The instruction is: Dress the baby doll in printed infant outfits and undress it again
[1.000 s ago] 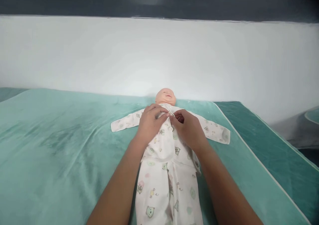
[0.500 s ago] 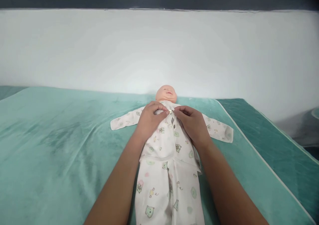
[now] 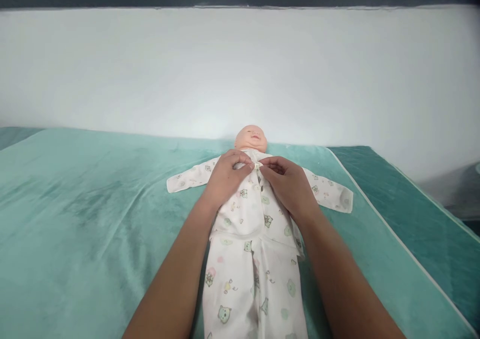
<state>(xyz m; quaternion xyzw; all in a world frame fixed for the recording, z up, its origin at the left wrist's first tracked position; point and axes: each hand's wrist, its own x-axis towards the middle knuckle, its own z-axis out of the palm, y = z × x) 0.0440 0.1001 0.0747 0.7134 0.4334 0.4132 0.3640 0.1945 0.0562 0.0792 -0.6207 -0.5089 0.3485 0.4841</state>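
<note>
A baby doll [image 3: 250, 139] lies on its back, head at the far end. It wears a white long-sleeved baby top [image 3: 245, 211] printed with small animals, and matching trousers [image 3: 232, 289]. At the upper chest, my left hand [image 3: 228, 174] pinches one front edge of the top. Opposite it, my right hand [image 3: 288, 181] grips the other edge between thumb and fingers. Between the fingertips shows a small pale fastening [image 3: 257, 165], too small to make out exactly. Below it the front placket has a slight gap. Both sleeves stretch out sideways.
A teal plush cover [image 3: 93, 219] spreads under the doll, with a pale seam line [image 3: 393, 224] running along the right. Behind the doll's head rises a white wall [image 3: 240, 74] with a dark band along its top.
The view has tilted down very slightly. My fingertips have drawn a little closer together at the fastening, and the gap in the placket looks narrower.
</note>
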